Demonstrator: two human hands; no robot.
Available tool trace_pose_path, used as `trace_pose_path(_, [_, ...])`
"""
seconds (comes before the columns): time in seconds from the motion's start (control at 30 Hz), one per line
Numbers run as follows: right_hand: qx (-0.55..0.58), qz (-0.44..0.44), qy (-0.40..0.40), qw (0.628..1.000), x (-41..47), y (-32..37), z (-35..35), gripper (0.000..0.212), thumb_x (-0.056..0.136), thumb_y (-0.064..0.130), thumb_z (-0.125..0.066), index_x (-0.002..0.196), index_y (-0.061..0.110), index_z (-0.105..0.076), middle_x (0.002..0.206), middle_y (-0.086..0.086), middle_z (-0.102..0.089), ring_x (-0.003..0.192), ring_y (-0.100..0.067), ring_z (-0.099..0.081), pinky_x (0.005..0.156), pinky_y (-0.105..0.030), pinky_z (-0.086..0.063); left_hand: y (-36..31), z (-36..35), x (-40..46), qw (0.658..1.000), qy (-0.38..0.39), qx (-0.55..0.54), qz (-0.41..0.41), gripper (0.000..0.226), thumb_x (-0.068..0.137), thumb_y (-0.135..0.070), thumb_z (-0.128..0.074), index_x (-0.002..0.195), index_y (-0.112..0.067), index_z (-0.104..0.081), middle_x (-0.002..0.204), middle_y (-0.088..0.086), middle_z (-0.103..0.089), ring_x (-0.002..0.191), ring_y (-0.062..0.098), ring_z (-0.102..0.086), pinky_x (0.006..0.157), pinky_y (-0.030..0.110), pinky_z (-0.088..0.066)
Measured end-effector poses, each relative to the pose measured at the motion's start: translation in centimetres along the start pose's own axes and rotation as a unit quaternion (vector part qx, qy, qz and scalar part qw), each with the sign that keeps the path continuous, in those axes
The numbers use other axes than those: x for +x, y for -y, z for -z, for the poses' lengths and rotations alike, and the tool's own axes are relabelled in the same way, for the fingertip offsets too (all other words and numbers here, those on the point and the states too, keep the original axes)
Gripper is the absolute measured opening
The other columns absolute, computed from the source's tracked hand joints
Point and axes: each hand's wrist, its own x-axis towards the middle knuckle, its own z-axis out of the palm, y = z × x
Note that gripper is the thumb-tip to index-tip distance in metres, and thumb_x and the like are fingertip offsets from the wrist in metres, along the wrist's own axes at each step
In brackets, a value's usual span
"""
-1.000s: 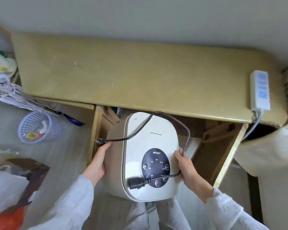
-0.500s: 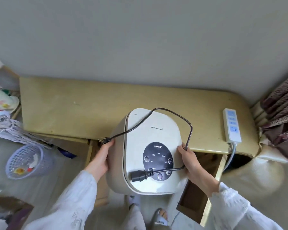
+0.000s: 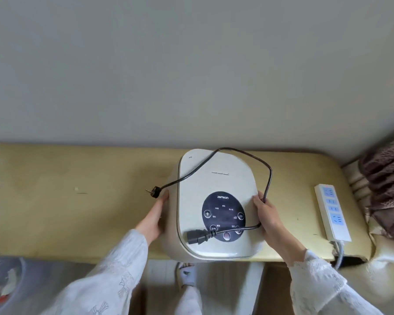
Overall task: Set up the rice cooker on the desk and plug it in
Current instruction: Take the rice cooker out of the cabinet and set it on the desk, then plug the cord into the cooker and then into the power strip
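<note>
The cream rice cooker, with a round black control panel on its lid, is over the right half of the yellowish desk. My left hand grips its left side and my right hand grips its right side. A loose black power cord loops over the lid. Its appliance connector lies on the lid's near edge, and its wall plug hangs off the left side above my left hand. A white power strip lies on the desk at the right.
A plain wall runs behind the desk. A brown fuzzy blanket sits past the desk's right end. A lavender waste basket stands on the floor at lower left. The strip's grey cable drops over the desk's front edge.
The rice cooker has been lifted from in front of the desk's open lower shelf up and forward over the desk top, both hands still gripping its sides. The cord rode along on the lid.
</note>
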Motion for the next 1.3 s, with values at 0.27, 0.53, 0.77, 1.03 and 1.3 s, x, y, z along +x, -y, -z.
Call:
trace_pose_path(0.27, [-0.012,0.004,-0.024,1.000,4.4,3.5,-3.0,0.025,0.097,0.022,-0.039,0.105,0.024,-0.063,0.097,0.005,-0.067,0.085,-0.013,-0.061,0.069,-0.026,-0.047,-5.3,-1.5,3.5,0.998,0.037,-0.017,0.051,0.073,0.091,-0.049,-0.046,0.138,0.000,-0.020,0.144,0.022,-0.002,0.135,0.041,-0.006,0.114,0.039,-0.004])
trace_pose_path(0.53, [-0.020,-0.006,-0.033,0.999,7.5,6.6,-4.4,0.031,0.098,0.027,-0.037,0.124,0.022,-0.054,0.112,-0.003,-0.064,0.098,-0.021,-0.060,0.086,-0.035,-0.050,-8.0,-3.0,6.8,0.998,0.050,-0.007,0.045,0.059,0.093,-0.046,-0.039,0.048,-0.012,-0.059,0.055,0.000,-0.063,0.048,0.012,-0.058,0.053,0.010,-0.044])
trace_pose_path(0.77, [-0.110,0.008,-0.060,0.992,8.3,7.6,-6.4,0.040,0.093,0.034,-0.031,0.128,0.027,-0.050,0.129,-0.011,-0.055,0.124,-0.035,-0.045,0.106,-0.051,-0.037,-10.2,-4.3,6.3,1.000,0.022,0.021,0.002,0.044,0.091,-0.048,-0.037,0.077,-0.017,-0.065,0.071,0.004,-0.074,0.073,0.024,-0.064,0.066,0.030,-0.049])
trace_pose_path(1.03, [-0.038,-0.098,0.006,0.994,7.9,10.2,-3.4,0.031,0.099,0.024,-0.032,0.098,0.009,-0.060,0.094,-0.004,-0.060,0.074,-0.019,-0.054,0.062,-0.030,-0.041,-10.8,-4.0,3.3,0.991,0.000,0.129,-0.031,0.027,0.092,-0.037,-0.041,0.074,-0.021,-0.055,0.068,-0.004,-0.062,0.063,0.014,-0.056,0.054,0.022,-0.043])
trace_pose_path(1.3, [0.311,-0.044,-0.036,0.949,6.2,15.6,0.1,0.026,0.097,0.006,-0.036,0.076,0.009,-0.051,0.031,0.009,-0.021,0.023,-0.006,-0.017,0.029,-0.014,-0.014,-13.4,-5.7,0.1,0.955,-0.082,0.210,-0.191,0.015,0.087,-0.013,-0.043,0.078,-0.024,-0.049,0.084,0.003,-0.047,0.077,0.017,-0.039,0.063,0.028,-0.031])
